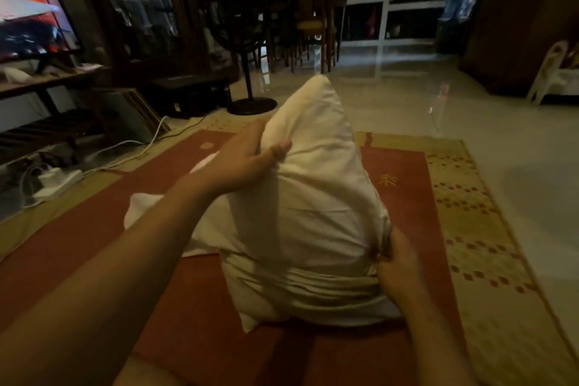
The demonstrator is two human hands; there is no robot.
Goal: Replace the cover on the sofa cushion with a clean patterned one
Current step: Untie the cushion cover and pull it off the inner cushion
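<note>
Sofa cushion is standing upright on red rug w/ left hand gripping its top edge to steady it, right hand pinching bunched plain cover near its base, prob. to peel it off.

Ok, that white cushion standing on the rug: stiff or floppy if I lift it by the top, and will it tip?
Probably soft and floppy: the cushion creases where the left hand pinches it. Likely light: that grip plus the right hand hold it upright. Standing on one edge on the rug, it may well tip if released.
</note>
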